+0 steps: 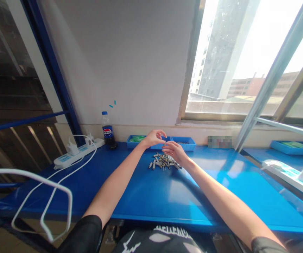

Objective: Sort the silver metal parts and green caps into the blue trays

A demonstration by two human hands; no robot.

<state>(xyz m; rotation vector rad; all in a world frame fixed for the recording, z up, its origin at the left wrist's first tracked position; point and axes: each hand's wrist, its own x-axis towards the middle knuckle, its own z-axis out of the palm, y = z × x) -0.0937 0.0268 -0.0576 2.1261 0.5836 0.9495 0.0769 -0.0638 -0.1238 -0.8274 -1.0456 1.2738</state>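
Both my hands are raised just above a pile of small metal parts (pixel 164 161), grey cylinders and thin dark pins lying loose on the blue table. My left hand (pixel 153 138) is curled, its fingertips bent toward the right hand. Close beside it, my right hand (pixel 175 151) has its fingers drawn together. The fingertips of the two hands nearly meet around something tiny, too small to name. Behind the hands stands a blue divided tray (pixel 190 144), partly hidden by them, with green material in its left compartment and small dark parts in the right one.
A cola bottle (pixel 108 130) stands at the back left beside a white power strip (pixel 79 153) with plugs and looping white cables (pixel 69 196). On the right are another power strip (pixel 291 175) and a blue tray (pixel 296 147). A metal post (pixel 262 105) rises by the window.
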